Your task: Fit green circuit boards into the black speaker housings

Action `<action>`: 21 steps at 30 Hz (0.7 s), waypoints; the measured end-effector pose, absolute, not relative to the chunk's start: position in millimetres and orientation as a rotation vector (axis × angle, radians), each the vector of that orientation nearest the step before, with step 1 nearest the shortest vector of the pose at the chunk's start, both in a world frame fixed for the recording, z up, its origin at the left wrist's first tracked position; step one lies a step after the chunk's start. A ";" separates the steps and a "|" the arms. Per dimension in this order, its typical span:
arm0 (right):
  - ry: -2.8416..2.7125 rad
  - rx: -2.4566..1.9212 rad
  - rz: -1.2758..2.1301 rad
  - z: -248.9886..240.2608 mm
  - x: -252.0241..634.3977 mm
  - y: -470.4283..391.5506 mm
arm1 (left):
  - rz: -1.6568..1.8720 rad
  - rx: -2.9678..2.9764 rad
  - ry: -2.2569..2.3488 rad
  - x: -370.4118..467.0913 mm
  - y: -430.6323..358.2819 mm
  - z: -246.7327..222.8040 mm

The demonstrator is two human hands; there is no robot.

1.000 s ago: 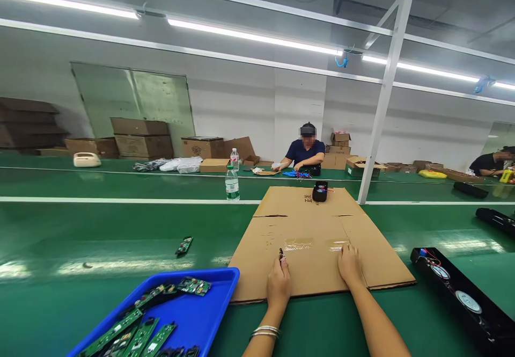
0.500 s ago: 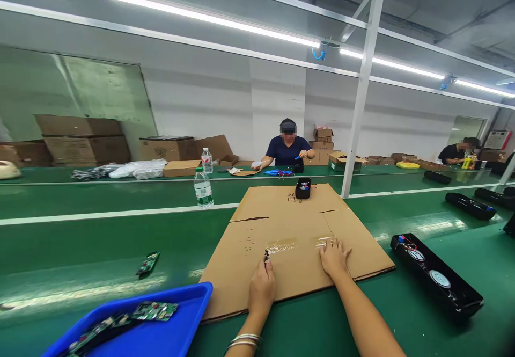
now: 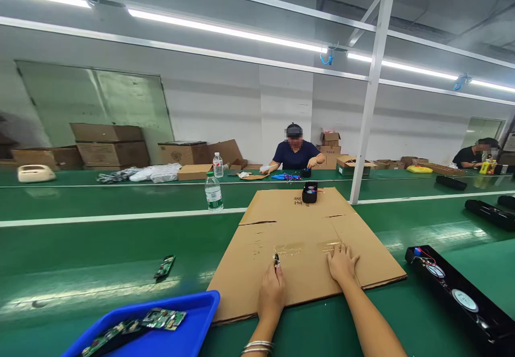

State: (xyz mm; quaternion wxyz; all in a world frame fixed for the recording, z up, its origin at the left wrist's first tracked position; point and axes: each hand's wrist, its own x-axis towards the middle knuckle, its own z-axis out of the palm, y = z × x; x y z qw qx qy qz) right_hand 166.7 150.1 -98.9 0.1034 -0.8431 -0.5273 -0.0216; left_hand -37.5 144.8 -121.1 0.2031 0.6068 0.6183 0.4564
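A flattened cardboard sheet (image 3: pixel 306 282) lies in front of me on the green bench, with strips of clear tape across it. My left hand (image 3: pixel 271 290) is closed, its fingers pinching a small dark piece (image 3: pixel 276 259) with a light-coloured part; it is too small to name. On the right side of the cardboard my right hand (image 3: pixel 343 264) rests flat with its fingers spread, holding nothing. A small black speaker housing (image 3: pixel 310 192) stands at the far end of the cardboard, beside printed characters.
A blue tray (image 3: pixel 193 322) with several green circuit boards (image 3: pixel 164 318) is at my lower left. Another circuit board (image 3: pixel 164 268) lies beyond it. A long black speaker box (image 3: pixel 458 298) sits at right. A water bottle (image 3: pixel 213 191) and a white post (image 3: pixel 372 99) stand ahead; a person (image 3: pixel 295 150) sits opposite.
The view has turned slightly left, so everything appears shifted to the right. Both hands keep about the same places on the cardboard. The person opposite has lowered one hand.
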 end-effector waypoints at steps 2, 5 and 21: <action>-1.551 -2.493 -0.069 -99.6 167.0 149.8 | 1.279 1.703 1.718 -37.4 144.0 -121.7; -1.552 -2.499 -0.073 -99.9 167.5 149.4 | 1.293 1.702 1.713 -37.2 144.5 -123.1; -1.589 -2.512 -0.136 -98.9 167.6 147.9 | 1.344 1.662 1.683 -36.2 148.6 -128.7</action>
